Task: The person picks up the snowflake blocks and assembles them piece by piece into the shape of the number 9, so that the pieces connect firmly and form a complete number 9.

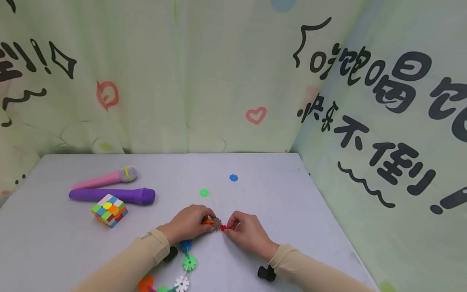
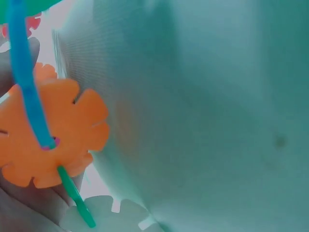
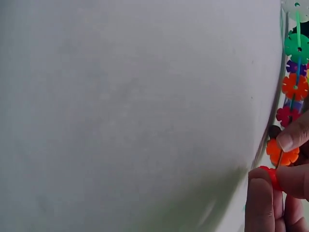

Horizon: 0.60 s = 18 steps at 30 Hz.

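My left hand [image 1: 191, 222] pinches a chain of plastic snowflake discs, at an orange disc [image 3: 282, 153] with a brown-grey disc [image 1: 217, 224] beside it in the head view. Close by on the right, my right hand [image 1: 248, 233] pinches a small red snowflake disc [image 1: 223, 228] between thumb and fingers. The red disc meets the brown-grey one's edge; whether they are joined cannot be told. From the left hand the chain runs toward me through a blue disc [image 1: 185, 245], a green disc [image 1: 189, 263] and a white disc [image 1: 181, 283]. Thin coloured strips link some discs.
A loose green disc [image 1: 204, 192] and a loose blue disc [image 1: 233, 177] lie beyond the hands. On the left are a pink microphone [image 1: 103, 179], a purple microphone [image 1: 113, 195] and a puzzle cube [image 1: 109, 210]. Curtains with printed writing stand behind the white table [image 1: 292, 194].
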{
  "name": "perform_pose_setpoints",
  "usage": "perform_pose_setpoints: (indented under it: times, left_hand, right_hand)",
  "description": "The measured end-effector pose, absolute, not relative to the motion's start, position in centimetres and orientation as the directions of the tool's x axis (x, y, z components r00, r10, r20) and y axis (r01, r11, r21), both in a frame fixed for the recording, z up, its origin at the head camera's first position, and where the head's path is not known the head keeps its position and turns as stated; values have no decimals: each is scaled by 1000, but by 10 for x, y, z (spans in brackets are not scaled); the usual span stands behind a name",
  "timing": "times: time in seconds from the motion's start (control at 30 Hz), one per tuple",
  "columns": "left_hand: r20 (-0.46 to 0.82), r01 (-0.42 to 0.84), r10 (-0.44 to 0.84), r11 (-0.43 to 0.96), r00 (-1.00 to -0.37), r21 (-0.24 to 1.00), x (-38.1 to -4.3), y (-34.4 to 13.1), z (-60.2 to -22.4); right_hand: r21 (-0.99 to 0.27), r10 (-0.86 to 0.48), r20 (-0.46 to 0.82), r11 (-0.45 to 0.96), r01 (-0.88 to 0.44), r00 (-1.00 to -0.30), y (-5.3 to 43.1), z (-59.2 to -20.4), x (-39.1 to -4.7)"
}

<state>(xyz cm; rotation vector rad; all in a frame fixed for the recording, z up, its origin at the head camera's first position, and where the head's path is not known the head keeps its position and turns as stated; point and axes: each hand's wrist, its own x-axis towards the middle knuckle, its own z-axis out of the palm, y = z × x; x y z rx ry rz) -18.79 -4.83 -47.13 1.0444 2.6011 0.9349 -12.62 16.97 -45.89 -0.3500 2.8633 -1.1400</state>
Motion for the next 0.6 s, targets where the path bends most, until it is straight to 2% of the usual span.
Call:
perform_pose_setpoints:
  times: [0.37, 0.6]
  left_hand:
    - [69, 555, 681, 529, -729, 642, -190, -47, -471]
    - [60, 546, 678, 532, -732, 648, -189, -46, -470]
  right_hand:
    - [-720, -161, 47, 678, -145, -986, 168, -458, -126]
    - [-729, -185, 28, 668, -146, -982, 166, -462, -126]
